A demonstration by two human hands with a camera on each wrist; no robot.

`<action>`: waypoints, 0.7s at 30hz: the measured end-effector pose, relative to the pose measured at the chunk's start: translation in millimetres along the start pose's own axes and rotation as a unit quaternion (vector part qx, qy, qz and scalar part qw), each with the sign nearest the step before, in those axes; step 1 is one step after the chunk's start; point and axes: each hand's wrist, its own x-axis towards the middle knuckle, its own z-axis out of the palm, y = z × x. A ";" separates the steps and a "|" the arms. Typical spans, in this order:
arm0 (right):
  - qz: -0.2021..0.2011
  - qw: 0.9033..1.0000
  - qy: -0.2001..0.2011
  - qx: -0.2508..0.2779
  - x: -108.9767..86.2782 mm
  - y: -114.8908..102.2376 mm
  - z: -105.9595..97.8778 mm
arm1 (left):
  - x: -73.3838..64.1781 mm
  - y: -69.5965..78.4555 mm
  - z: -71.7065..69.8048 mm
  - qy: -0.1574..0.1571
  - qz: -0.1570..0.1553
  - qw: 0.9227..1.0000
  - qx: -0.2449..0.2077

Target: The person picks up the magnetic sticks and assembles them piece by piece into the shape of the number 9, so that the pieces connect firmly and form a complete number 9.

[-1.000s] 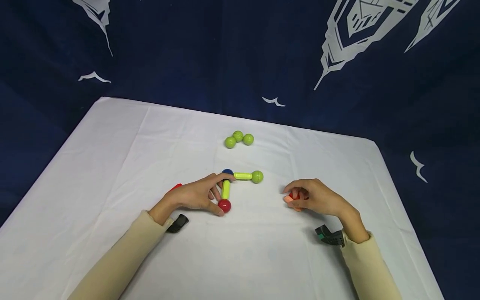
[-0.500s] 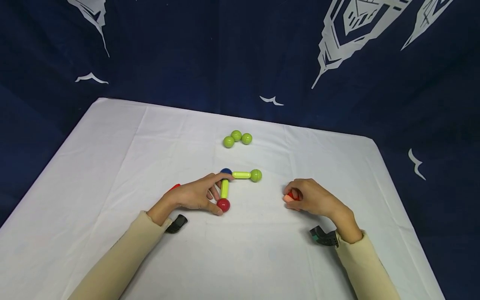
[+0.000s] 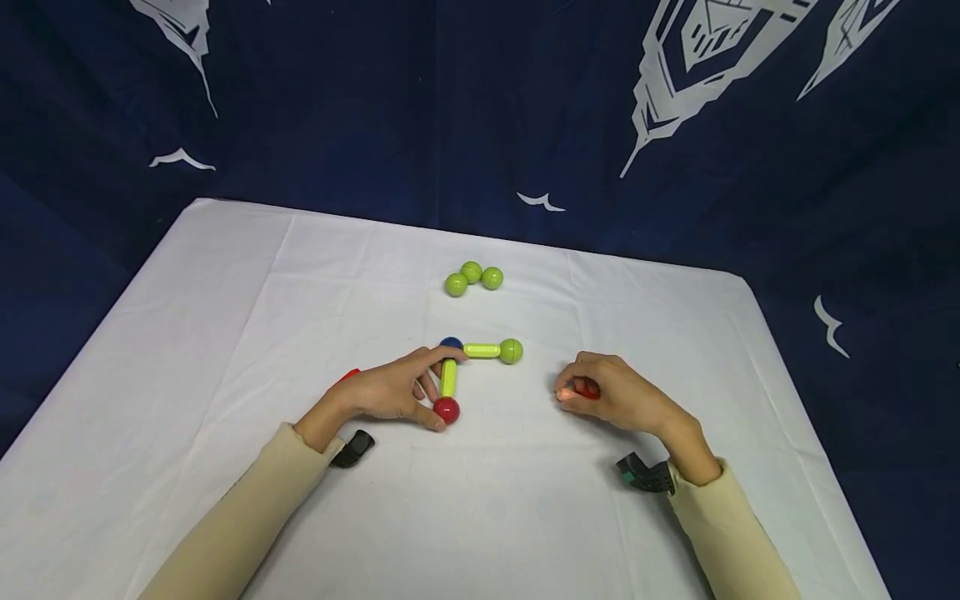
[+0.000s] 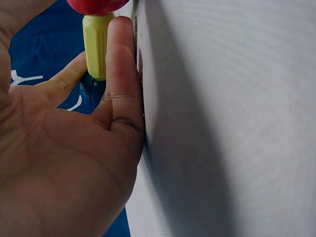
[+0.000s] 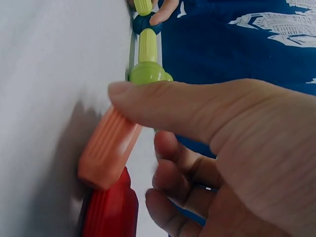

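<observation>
An L-shaped magnetic ball-and-stick piece lies on the white table. It joins a red ball (image 3: 446, 410), a blue ball (image 3: 451, 342) and a green ball (image 3: 511, 351) by two yellow sticks (image 3: 482, 351). My left hand (image 3: 390, 390) spans one leg of it, thumb at the red ball and index finger on the blue one. To the right, my right hand (image 3: 622, 396) pinches an orange stick (image 5: 109, 150) between thumb and fingers, close over the table. Just beyond that stick in the right wrist view is a red stick (image 5: 111, 210), partly hidden by the fingers in the head view.
Three loose green balls (image 3: 471, 272) sit together farther back. A red piece (image 3: 351, 374) shows partly behind the left hand. Past the table's far edge hangs a dark blue cloth (image 3: 375, 108) with white drawings.
My right hand has shifted slightly left, and the orange stick has turned in its fingers, its end now pointing left. My left hand has stayed on the ball-and-stick piece.
</observation>
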 end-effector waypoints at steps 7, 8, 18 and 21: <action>-0.039 0.998 0.001 0.044 3.4 -11.1 4.5 | 1.5 0.0 -0.2 -0.001 -0.003 1.000 0.006; -0.044 0.998 -0.001 0.049 4.0 -13.4 5.7 | 1.8 -0.1 -0.2 -0.002 -0.003 1.000 0.006; -0.067 0.997 0.024 0.043 10.3 -31.4 28.4 | 2.0 0.1 -0.7 -0.004 -0.007 1.000 0.007; -0.065 0.997 0.009 0.048 12.2 -33.7 34.3 | 2.0 -1.0 -1.0 -0.004 0.004 1.000 0.011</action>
